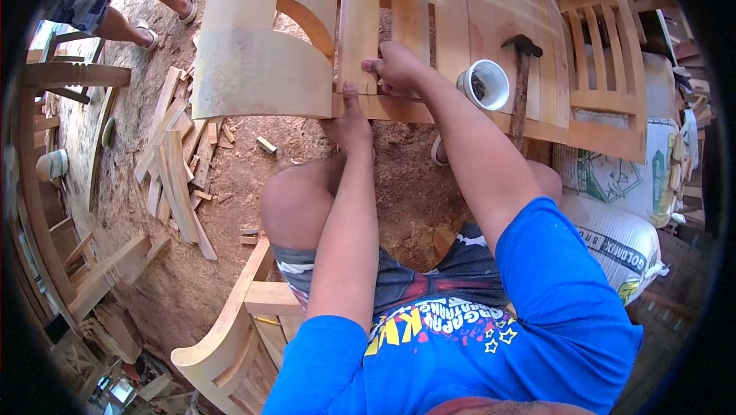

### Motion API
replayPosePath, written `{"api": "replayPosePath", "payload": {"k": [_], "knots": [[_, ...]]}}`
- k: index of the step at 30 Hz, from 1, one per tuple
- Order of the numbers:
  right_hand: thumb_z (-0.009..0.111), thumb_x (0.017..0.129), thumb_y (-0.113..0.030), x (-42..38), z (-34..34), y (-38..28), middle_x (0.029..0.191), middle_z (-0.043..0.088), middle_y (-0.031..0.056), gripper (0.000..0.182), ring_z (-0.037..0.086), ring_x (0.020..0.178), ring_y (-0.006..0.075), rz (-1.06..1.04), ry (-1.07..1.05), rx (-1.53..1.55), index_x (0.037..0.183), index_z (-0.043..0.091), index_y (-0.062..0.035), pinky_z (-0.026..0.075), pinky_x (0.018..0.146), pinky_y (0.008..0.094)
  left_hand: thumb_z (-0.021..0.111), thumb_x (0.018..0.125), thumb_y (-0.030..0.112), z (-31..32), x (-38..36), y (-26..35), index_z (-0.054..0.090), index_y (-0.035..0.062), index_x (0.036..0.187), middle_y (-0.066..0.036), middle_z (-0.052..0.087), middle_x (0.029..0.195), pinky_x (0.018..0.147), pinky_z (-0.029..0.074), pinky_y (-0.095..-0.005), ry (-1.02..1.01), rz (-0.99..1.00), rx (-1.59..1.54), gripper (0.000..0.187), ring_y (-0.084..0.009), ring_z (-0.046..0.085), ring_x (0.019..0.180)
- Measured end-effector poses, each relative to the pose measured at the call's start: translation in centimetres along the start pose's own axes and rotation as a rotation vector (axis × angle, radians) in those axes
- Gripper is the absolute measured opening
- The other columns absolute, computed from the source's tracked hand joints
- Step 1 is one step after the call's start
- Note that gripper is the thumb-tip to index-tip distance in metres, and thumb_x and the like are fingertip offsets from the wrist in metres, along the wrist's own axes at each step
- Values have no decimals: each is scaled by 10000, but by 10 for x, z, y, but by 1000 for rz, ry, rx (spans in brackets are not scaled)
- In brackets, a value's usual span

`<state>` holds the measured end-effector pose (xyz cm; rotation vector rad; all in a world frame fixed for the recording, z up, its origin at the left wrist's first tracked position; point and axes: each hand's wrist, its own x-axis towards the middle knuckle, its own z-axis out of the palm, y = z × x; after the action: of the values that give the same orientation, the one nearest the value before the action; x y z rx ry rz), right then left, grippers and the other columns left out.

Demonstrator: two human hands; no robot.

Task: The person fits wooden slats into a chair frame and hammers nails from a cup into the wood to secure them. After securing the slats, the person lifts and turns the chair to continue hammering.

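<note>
Woodwork (452, 24) bears tub (498, 93) of dark bits (478, 87) — left hand (354, 130) clamps wooden edge (399, 111), right hand's (397, 70) grip unclear.

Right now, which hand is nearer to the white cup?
Right. The right hand is left of the white cup, curled near the wooden rail; the left hand is farther left, at that rail's near edge.

The slatted panel (491, 9) is smooth wood with a soft shine. By its near edge, the cup (498, 85) is shiny plastic, and the hammer (522, 74) has a dull metal head (524, 45) and wooden handle (520, 104). The T-shirt (491, 377) is dull cloth; the ground (238, 216) looks rough.
</note>
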<state>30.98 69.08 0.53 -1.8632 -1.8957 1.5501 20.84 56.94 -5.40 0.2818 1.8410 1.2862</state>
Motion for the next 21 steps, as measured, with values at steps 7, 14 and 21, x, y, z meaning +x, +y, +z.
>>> {"api": "replayPosePath", "payload": {"k": [7, 14, 21], "knots": [[713, 1028, -280, 7, 4, 4, 614, 595, 79, 353, 575, 486, 178, 4, -11, -12, 914, 630, 44, 452, 432, 377, 780, 881, 628, 5, 17, -27, 436, -82, 1495, -266, 590, 1456, 1150, 433, -450, 102, 51, 26, 999, -390, 571, 1350], [718, 1027, -313, 2, 5, 0, 597, 584, 91, 417, 564, 477, 187, 34, 22, -25, 896, 618, 70, 450, 434, 395, 764, 851, 698, 4, 12, -22, 418, -101, 1486, -278, 583, 1457, 1127, 452, -469, 90, 5, 10, 1078, -410, 567, 1348], [704, 1034, -283, -1, 2, -1, 599, 601, 112, 396, 579, 479, 183, -27, 36, -46, 908, 624, 83, 460, 431, 385, 781, 876, 642, 2, 3, -7, 399, -110, 1477, -267, 575, 1458, 1124, 453, -444, 80, 23, 27, 1036, -378, 580, 1328]]}}
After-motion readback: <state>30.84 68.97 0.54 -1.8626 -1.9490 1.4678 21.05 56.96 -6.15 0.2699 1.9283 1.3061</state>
